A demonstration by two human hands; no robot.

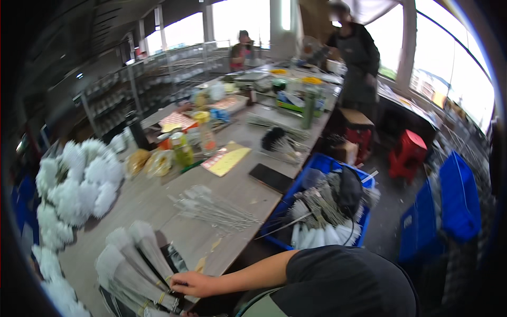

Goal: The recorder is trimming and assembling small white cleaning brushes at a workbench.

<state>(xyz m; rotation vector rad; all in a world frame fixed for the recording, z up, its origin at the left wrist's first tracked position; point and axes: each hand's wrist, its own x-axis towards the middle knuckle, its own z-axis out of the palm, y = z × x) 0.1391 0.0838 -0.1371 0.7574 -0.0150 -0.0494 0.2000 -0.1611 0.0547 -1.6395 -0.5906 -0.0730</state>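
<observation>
My right hand (193, 283) reaches in over the table's near edge, fingers curled at the stem end of a bundle of thin white brushes (145, 243). Yellow bands tie the wire stems there. More such brush bundles (119, 264) lie side by side next to it, bristles pointing away from the edge. Of my left hand (188, 314) only a sliver shows at the bottom rim; its fingers are hidden. Loose thin wire brushes (211, 208) are spread on the table beyond my right hand.
A heap of fluffy white brushes (79, 179) lines the table's left side. A dark phone (270, 178), a yellow sheet (227, 158) and bottles (206, 132) lie farther off. A blue crate of brushes (319, 245) stands right of the table, near red stools (407, 153). Two people are beyond.
</observation>
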